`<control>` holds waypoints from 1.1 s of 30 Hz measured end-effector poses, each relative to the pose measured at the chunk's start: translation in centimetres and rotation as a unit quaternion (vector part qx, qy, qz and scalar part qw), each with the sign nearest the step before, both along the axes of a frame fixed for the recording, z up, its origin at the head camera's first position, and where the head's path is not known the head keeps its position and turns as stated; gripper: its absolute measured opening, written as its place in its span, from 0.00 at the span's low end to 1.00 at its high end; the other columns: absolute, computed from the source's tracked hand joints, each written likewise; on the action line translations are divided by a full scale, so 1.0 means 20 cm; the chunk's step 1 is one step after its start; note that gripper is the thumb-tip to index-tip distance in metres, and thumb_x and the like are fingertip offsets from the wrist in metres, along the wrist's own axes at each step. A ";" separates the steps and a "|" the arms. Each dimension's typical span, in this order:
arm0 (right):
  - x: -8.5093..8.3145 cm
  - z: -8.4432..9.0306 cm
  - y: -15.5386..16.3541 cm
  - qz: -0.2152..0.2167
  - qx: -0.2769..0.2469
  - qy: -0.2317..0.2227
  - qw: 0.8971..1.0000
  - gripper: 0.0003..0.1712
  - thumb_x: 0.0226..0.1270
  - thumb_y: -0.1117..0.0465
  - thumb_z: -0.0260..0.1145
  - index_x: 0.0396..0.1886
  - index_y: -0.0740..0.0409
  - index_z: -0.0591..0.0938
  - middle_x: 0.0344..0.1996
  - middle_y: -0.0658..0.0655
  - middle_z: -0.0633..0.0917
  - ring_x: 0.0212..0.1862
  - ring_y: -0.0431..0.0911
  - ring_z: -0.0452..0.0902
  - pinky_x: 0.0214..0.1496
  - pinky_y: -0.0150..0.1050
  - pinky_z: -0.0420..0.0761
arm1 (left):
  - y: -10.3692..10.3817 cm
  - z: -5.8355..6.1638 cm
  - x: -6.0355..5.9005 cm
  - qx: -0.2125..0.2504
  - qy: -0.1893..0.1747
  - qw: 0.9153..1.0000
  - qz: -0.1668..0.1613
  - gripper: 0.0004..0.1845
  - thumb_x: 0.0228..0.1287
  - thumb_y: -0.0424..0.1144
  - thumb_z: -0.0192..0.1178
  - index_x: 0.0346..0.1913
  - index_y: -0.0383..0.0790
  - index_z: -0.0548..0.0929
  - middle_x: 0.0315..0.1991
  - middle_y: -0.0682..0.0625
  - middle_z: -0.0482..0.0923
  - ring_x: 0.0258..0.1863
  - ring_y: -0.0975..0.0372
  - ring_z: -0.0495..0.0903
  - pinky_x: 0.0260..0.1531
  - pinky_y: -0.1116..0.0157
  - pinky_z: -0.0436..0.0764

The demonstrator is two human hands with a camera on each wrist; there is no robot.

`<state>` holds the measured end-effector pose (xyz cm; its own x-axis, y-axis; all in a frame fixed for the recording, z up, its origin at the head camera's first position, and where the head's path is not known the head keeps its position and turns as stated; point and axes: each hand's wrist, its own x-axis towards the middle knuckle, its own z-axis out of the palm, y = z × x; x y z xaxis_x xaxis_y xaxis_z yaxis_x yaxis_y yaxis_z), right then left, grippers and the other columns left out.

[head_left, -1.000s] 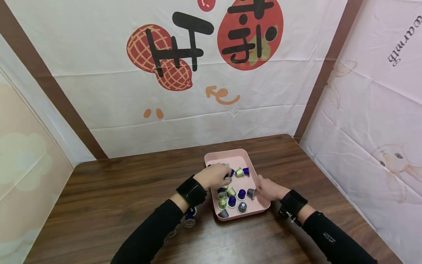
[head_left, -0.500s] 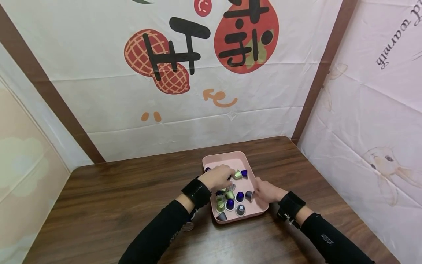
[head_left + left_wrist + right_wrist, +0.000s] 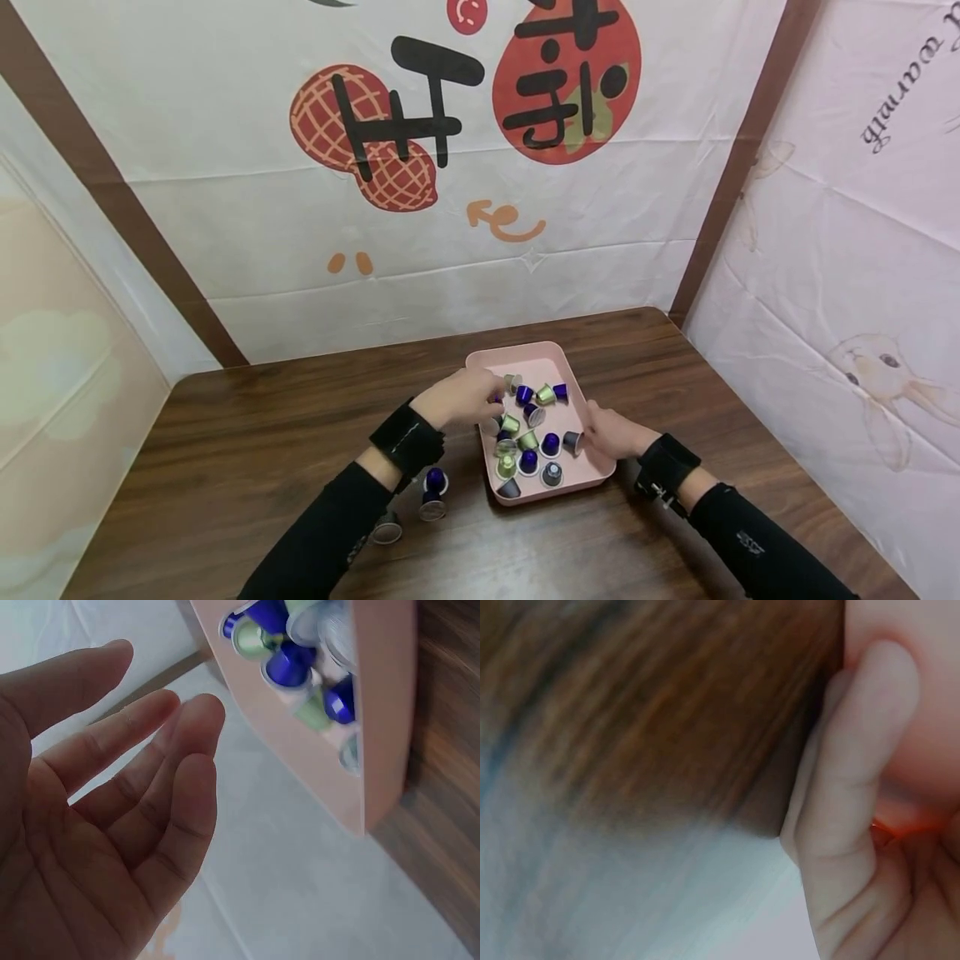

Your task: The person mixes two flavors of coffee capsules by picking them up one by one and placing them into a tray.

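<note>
A shallow pink tray (image 3: 525, 360) on the table holds several coffee capsules in dark blue, light green and grey, some upright and some on their sides. My left hand (image 3: 463, 395) is over the tray's left edge, fingers loosely bent. In the left wrist view, nothing lies between the thumb and fingers of this left hand (image 3: 112, 795), which is apart from the capsules (image 3: 289, 664). At the tray's right side, my right hand (image 3: 617, 433) grips the wall. The right wrist view shows a finger (image 3: 847, 772) of it lying against the pink wall.
On the wooden table (image 3: 285, 433), left of the tray, stand two blue capsules (image 3: 434, 492) close together. A grey capsule (image 3: 387, 528) lies beside my left forearm. Printed cloth sheets (image 3: 450, 292) close off the back and sides.
My left hand has drawn back leftward from over the capsules, uncovering blue ones in the tray's middle. The right hand keeps its place at the tray's right side.
</note>
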<state>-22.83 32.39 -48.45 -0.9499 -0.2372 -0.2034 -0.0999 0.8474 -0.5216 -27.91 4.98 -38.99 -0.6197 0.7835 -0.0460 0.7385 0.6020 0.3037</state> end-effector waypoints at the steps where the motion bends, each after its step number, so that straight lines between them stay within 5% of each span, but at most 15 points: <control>1: 0.00 0.00 0.00 0.000 0.000 -0.001 1.000 0.10 0.69 0.69 0.52 0.47 0.69 0.64 0.23 0.55 0.73 0.27 0.45 0.72 0.27 0.38 0.70 | -0.04 0.00 0.01 0.004 0.003 1.000 0.004 0.07 0.64 0.39 0.61 0.28 0.43 0.78 0.21 0.56 0.69 0.19 0.67 0.66 0.22 0.69 0.67; 4: 0.00 0.00 0.00 0.005 0.003 0.006 1.000 0.10 0.69 0.69 0.52 0.45 0.69 0.64 0.24 0.55 0.73 0.27 0.44 0.72 0.28 0.38 0.71 | -0.17 -0.02 0.05 0.018 0.012 1.000 0.002 0.12 0.62 0.38 0.61 0.23 0.45 0.74 0.17 0.57 0.64 0.17 0.67 0.63 0.20 0.69 0.64; 13: 0.01 -0.01 -0.02 0.012 0.012 0.018 1.000 0.12 0.68 0.69 0.53 0.47 0.70 0.64 0.27 0.57 0.73 0.31 0.46 0.72 0.34 0.40 0.72 | -0.52 -0.11 0.25 0.026 0.005 0.998 0.055 0.08 0.61 0.41 0.63 0.27 0.47 0.77 0.22 0.58 0.69 0.20 0.68 0.67 0.21 0.67 0.69; 18: 0.01 0.00 -0.02 0.002 0.013 0.011 1.000 0.12 0.68 0.70 0.53 0.48 0.70 0.64 0.27 0.57 0.74 0.31 0.46 0.72 0.33 0.40 0.72 | -0.67 -0.17 0.35 0.019 -0.051 0.994 0.098 0.12 0.58 0.46 0.66 0.40 0.42 0.81 0.35 0.51 0.76 0.29 0.63 0.74 0.29 0.61 0.74; 22: 0.01 0.00 -0.01 -0.004 0.014 0.006 1.000 0.12 0.68 0.70 0.52 0.48 0.70 0.64 0.27 0.57 0.74 0.31 0.46 0.72 0.33 0.40 0.72 | -0.73 -0.22 0.40 -0.003 -0.105 0.985 0.140 0.25 0.54 0.50 0.68 0.50 0.38 0.80 0.49 0.40 0.76 0.46 0.49 0.77 0.43 0.50 0.74; 26: 0.00 0.00 -0.01 -0.003 0.020 0.002 1.000 0.14 0.69 0.69 0.53 0.50 0.71 0.64 0.28 0.57 0.74 0.32 0.46 0.72 0.34 0.40 0.72 | -0.76 -0.26 0.43 -0.019 -0.139 0.974 0.178 0.35 0.50 0.53 0.70 0.58 0.35 0.76 0.59 0.34 0.70 0.59 0.40 0.67 0.54 0.42 0.65; 29: 0.01 0.00 -0.01 -0.004 0.016 -0.007 1.000 0.13 0.69 0.69 0.53 0.50 0.70 0.64 0.26 0.56 0.73 0.30 0.46 0.72 0.32 0.40 0.71 | -0.77 -0.29 0.44 -0.021 -0.155 0.970 0.187 0.37 0.48 0.52 0.72 0.59 0.35 0.75 0.60 0.34 0.69 0.60 0.40 0.67 0.55 0.43 0.64; 33: 0.01 0.00 -0.02 -0.005 0.020 0.001 1.000 0.11 0.69 0.69 0.53 0.47 0.68 0.65 0.26 0.55 0.73 0.30 0.45 0.72 0.31 0.39 0.71 | -0.77 -0.32 0.44 -0.022 -0.135 0.978 0.160 0.30 0.49 0.47 0.72 0.54 0.38 0.77 0.52 0.41 0.74 0.51 0.47 0.75 0.48 0.47 0.71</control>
